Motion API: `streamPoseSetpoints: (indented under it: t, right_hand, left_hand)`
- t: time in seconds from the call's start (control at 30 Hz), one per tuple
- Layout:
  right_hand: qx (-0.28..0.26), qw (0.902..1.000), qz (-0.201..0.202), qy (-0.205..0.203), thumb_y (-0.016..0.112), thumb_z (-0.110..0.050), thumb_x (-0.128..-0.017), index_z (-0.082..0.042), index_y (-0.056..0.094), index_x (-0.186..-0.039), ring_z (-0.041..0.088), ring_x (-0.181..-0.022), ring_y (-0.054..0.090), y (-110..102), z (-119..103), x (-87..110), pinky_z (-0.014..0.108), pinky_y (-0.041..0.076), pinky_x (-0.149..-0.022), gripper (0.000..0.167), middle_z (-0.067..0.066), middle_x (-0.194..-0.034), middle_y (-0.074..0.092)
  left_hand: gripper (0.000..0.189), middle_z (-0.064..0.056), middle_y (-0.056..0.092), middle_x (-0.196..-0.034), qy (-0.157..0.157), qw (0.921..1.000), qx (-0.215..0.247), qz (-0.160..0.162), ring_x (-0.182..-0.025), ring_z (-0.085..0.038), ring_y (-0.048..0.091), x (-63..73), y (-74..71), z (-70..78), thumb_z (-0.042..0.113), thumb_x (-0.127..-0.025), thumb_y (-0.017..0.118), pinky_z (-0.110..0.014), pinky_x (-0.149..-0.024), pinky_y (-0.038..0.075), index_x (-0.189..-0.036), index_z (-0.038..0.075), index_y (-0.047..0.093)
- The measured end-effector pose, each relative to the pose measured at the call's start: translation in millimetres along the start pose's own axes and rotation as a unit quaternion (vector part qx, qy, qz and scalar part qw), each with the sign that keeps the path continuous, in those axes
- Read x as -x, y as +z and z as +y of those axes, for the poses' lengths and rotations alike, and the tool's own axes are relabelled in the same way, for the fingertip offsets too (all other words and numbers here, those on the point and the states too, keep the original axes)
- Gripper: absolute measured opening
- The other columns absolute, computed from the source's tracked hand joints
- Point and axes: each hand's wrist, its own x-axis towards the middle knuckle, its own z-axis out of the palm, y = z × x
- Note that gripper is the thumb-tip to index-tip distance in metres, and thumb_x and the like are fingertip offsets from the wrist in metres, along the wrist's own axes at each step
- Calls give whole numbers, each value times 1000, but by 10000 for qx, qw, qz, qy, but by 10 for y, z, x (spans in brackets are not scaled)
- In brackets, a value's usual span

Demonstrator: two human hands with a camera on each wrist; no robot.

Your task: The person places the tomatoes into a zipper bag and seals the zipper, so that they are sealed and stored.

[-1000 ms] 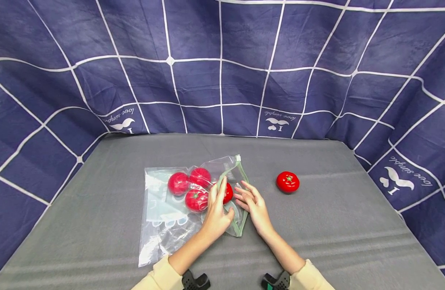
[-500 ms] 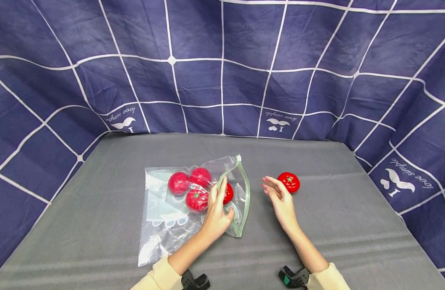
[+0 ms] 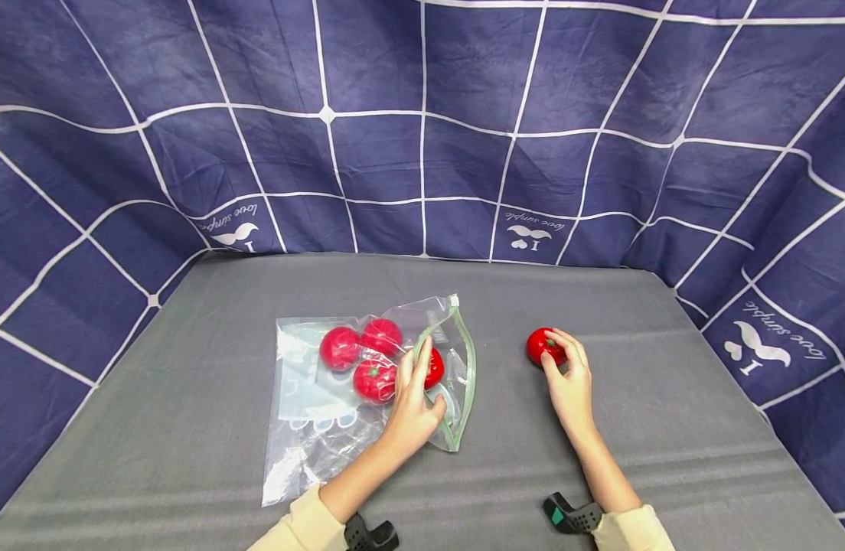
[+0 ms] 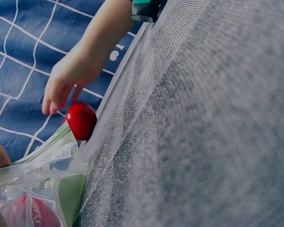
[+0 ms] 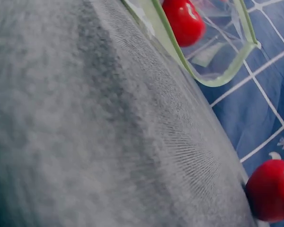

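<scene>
A clear bag [image 3: 305, 451] with a green-edged mouth lies on its side, its mouth gaping to the right. Several red tomatoes [image 3: 339, 348] are inside, one just within the mouth. My left hand [image 3: 412, 405] rests at the bag's mouth, fingers straight along the upper rim and thumb spread apart from them. To the right, my right hand [image 3: 570, 383] reaches over a loose tomato [image 3: 538, 346], thumb and fingertips above its stem side in the head view. The left wrist view has this tomato [image 4: 81, 121] just below the right hand's fingers. No fingers show in the right wrist view.
Everything lies on a grey cloth-covered table [image 3: 636, 367]. A dark blue curtain [image 3: 374, 161] with white grid lines stands behind it and along both sides. Black devices [image 3: 572, 514] are strapped to both wrists, by the cream sleeves.
My right hand has left the bag's mouth and travelled right to the loose tomato. The bag's right rim has bowed outward since the hand came away. My left hand has stayed in place.
</scene>
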Motion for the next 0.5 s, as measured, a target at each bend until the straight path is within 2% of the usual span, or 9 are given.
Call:
streamPoseSetpoints:
  t: [0.17, 0.3, 0.4, 0.5]
  right_hand:
    - [329, 9990, -101, 272, 60, -3, -80, -9, 59, -116, 28, -127, 35, -3, 94, -28, 41, 28, -101, 36, 10, -135, 42]
    - [316, 9971, -317, 609, 63, -8, -79, -8, 56, -118, 35, -129, 33, 1, 136, -37, 47, 29, -102, 39, 15, -140, 31]
    - [216, 9956, -386, 823, 63, -8, -80, -8, 55, -118, 36, -128, 35, 8, 155, -39, 44, 32, -101, 39, 17, -142, 26]
    - [161, 9958, -357, 833, 63, -7, -80, -6, 55, -118, 36, -125, 39, 12, 164, -49, 24, 40, -92, 38, 18, -142, 28]
  left_hand:
    - [87, -19, 36, -128, 109, 9999, -47, 71, -118, -28, 36, -2, 2, 1, -7, -61, 59, -45, -94, 36, -141, 3, 28]
    - [87, -19, 37, -127, 114, 9999, -39, 96, -117, -29, 37, -1, 0, 6, -8, -60, 59, -46, -93, 36, -141, 3, 28]
    - [87, -19, 37, -127, 74, 9999, -34, 68, -116, -29, 36, 1, 2, 3, -8, -60, 58, -45, -93, 36, -141, 4, 28]
    - [88, -19, 37, -127, 59, 10000, -26, 53, -116, -28, 37, 1, 3, 0, -8, -60, 58, -45, -93, 36, -141, 4, 28]
